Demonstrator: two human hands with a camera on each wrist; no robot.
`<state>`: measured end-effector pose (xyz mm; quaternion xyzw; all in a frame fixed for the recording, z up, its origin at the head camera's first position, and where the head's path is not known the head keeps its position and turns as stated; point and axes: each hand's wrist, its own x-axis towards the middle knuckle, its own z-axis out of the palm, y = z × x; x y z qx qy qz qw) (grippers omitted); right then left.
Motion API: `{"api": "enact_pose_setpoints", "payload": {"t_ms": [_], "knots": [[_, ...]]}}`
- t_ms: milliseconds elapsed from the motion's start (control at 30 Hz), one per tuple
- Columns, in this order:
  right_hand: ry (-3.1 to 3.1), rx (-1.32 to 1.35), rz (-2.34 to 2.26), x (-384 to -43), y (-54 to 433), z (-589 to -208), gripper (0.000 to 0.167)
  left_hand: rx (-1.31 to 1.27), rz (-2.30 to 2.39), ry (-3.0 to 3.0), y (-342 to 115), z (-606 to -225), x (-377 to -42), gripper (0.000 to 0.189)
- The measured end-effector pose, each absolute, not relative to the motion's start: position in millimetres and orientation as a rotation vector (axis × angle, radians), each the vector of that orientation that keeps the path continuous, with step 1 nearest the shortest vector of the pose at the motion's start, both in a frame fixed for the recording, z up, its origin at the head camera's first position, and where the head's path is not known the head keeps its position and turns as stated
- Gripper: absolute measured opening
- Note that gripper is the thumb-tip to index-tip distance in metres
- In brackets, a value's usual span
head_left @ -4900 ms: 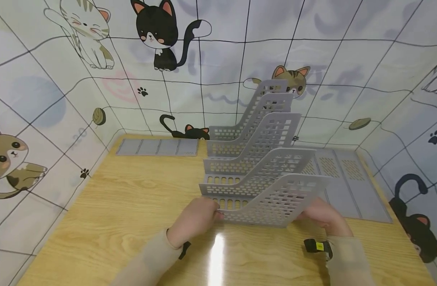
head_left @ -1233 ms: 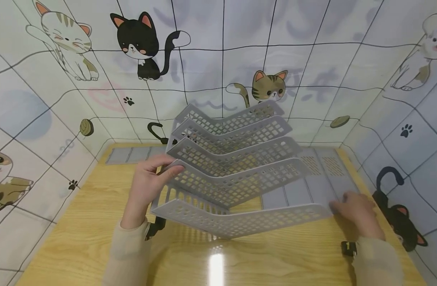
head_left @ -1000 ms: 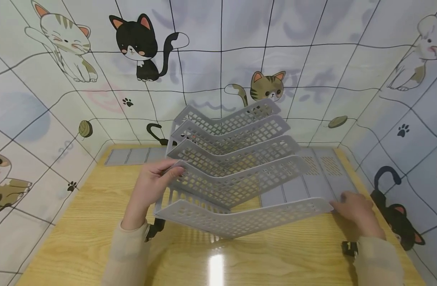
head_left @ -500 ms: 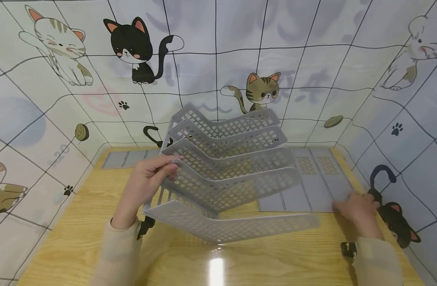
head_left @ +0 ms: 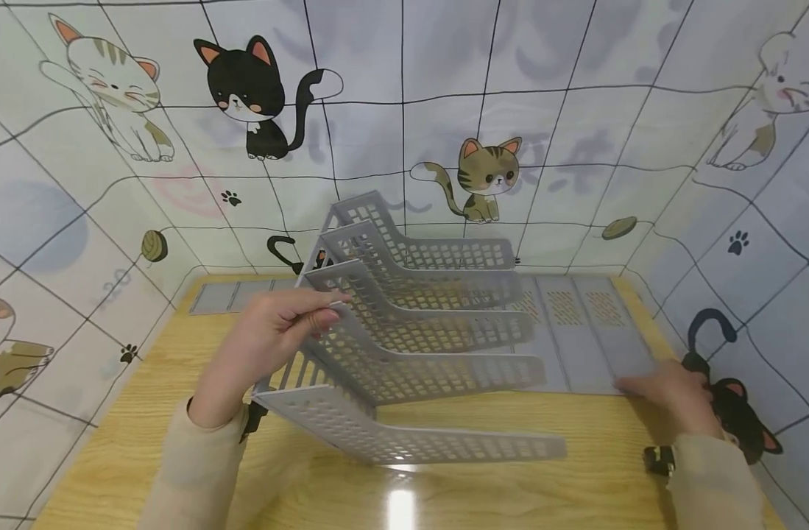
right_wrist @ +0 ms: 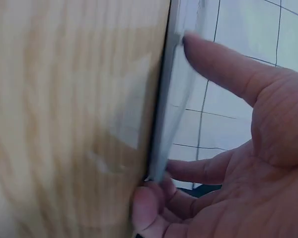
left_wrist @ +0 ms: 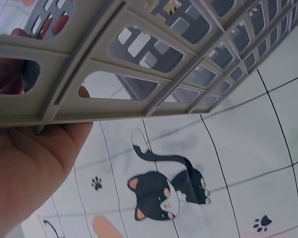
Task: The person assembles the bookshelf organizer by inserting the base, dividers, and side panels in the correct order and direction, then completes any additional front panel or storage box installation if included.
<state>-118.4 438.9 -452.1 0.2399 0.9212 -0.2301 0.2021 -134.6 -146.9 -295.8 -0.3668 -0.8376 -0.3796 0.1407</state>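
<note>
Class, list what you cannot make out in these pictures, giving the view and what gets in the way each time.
Left panel: right end, head view, behind the left hand and grey rack.
Right panel: left part, head view, largely covered by the rack's dividers.
Right hand: its exact grip, blurred in the head and right wrist views.
Pale cat print: right side, head view, cut off by the picture's edge.

The head view looks forward and down; close in, the left wrist's shares its rack (head_left: 417,335), the right wrist's its table (head_left: 510,500).
</note>
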Motion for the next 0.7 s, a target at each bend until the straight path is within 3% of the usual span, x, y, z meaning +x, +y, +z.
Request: {"api": "enact_pose_setpoints", "payload": {"t_ms": [100, 367, 567, 700], "knots": [[2.592, 0.644, -0.63, -117, 442, -455, 0.115, -1.111, -1.106, -2.468, -135, -292, -135, 0.026], [2.707, 0.573, -0.609, -111, 435, -454, 0.07, -1.238, -0.826, -2.572, -112, -284, -137, 0.006], [2.718, 0.564, -0.63, -109, 436, -456, 0.059, -1.352, -0.645, -2.584, -111, -284, -139, 0.031], [2.703, 0.59, -0.619, -111, 434, -456, 0.06, -1.366, -0.671, -2.582, -112, -284, -138, 0.036]]}}
